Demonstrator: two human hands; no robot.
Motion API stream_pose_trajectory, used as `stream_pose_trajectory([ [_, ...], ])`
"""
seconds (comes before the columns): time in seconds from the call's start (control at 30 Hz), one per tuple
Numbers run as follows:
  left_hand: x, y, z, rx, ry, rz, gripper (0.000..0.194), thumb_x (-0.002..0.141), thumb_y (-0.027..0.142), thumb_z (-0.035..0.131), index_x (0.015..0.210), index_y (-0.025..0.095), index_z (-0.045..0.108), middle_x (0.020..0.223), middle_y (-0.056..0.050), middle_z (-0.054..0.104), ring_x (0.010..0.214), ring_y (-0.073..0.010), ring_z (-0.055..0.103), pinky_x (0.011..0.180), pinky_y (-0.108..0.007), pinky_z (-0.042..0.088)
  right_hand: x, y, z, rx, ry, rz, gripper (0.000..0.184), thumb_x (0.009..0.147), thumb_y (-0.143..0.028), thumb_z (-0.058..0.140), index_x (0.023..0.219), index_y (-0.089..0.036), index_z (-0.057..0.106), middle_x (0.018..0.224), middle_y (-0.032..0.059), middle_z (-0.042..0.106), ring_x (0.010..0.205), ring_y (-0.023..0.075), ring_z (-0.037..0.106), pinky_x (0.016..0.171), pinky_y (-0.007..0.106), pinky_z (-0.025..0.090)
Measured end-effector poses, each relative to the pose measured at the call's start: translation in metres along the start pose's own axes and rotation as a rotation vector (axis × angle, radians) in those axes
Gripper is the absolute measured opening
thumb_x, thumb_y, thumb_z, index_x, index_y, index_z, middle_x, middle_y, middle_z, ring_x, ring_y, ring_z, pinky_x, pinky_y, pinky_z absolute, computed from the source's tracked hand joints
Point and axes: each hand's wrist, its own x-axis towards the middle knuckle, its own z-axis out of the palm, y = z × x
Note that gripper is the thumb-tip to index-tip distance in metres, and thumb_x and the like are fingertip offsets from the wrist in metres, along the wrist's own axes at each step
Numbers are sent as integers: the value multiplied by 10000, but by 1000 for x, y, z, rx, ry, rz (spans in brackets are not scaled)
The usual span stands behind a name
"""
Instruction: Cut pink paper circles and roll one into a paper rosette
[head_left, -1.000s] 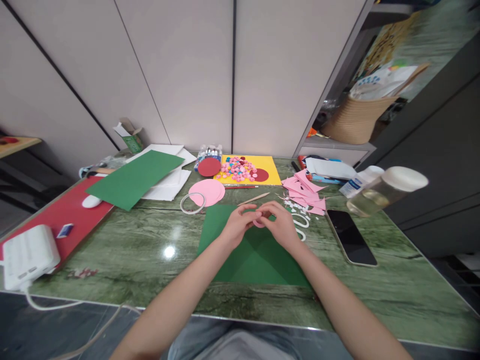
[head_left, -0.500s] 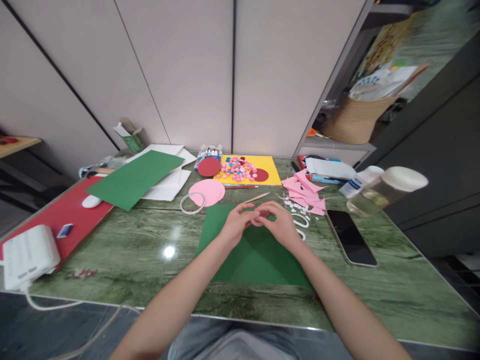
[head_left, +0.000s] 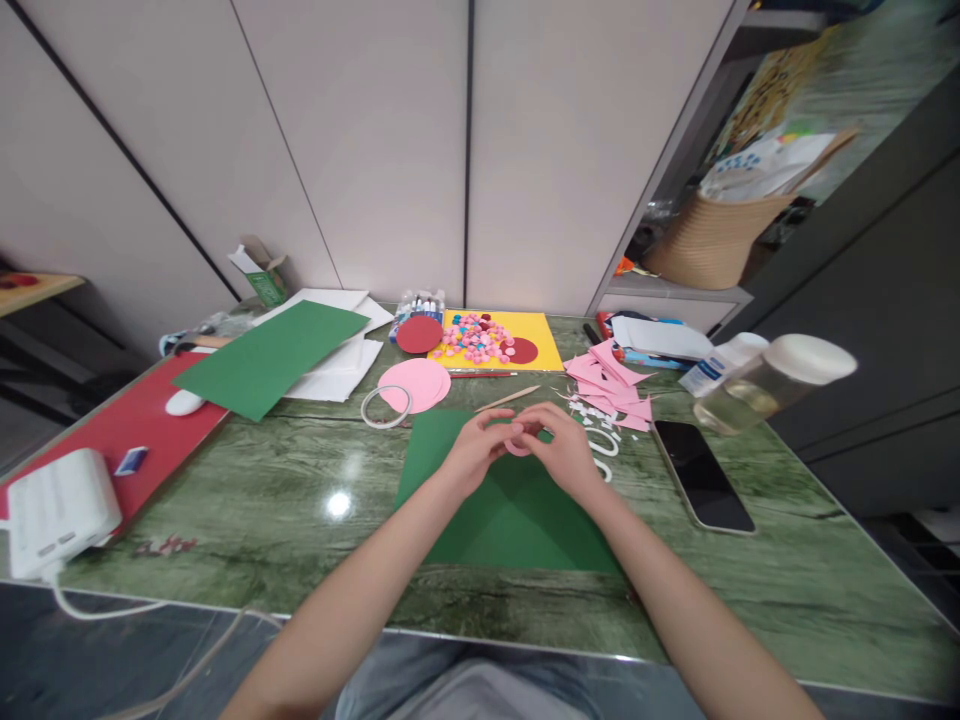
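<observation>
Between my fingertips is a small pink paper piece [head_left: 517, 446], mostly covered by the fingers. My left hand [head_left: 480, 452] pinches it from the left, and my right hand [head_left: 556, 447] pinches it from the right. Both hands are just above a green paper sheet [head_left: 517, 530]. A thin pointed wooden stick [head_left: 510, 397] lies beyond the hands. To the right, partly behind my right hand, are white-handled scissors [head_left: 604, 443] among white scraps. Large pink paper circles [head_left: 424, 388] lie to the left, overlapped by a white tape ring [head_left: 386, 407].
A yellow sheet [head_left: 541, 333] at the back carries pink and blue beads [head_left: 480, 338] and a red circle. Pink offcuts [head_left: 606, 380], a phone [head_left: 703, 475] and a bottle [head_left: 772, 385] stand or lie right. Left are a red sheet [head_left: 161, 440] and a white power bank [head_left: 64, 510].
Almost nothing differs. My fingers have shifted very slightly around the pink paper piece, and both hands stay in the same place over the green sheet.
</observation>
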Motion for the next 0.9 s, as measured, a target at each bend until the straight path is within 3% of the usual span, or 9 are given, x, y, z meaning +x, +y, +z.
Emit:
stream_pose_trajectory([
  [0.4,0,-5,2,-18,19,43,411,577,212,752,930,139,554,688,-13,648,601,-95,589,678,-254,449,-2,-2,3,-44,4,42,72,710,-159,601,748,-203,558,771,2,565,636,140,548,618,279,450],
  [0.57,-1,3,3,-20,33,49,383,578,184,740,913,140,559,663,-3,637,624,-95,591,672,-238,440,0,-4,0,19,-46,11,106,736,-178,603,837,-209,610,861,26,594,719,156,574,674,294,472],
  [0.73,-2,7,2,12,-41,12,333,600,175,720,901,134,584,696,-15,644,641,-89,590,638,-209,417,1,-2,-1,31,-135,-25,121,766,-180,580,850,-228,652,950,34,612,862,173,577,753,308,464],
  [0.9,-3,4,2,-8,-40,7,350,599,192,732,912,143,582,715,-12,648,622,-87,589,673,-236,437,0,2,-1,9,-74,-4,130,751,-159,583,829,-231,658,922,30,610,829,171,578,743,310,463],
])
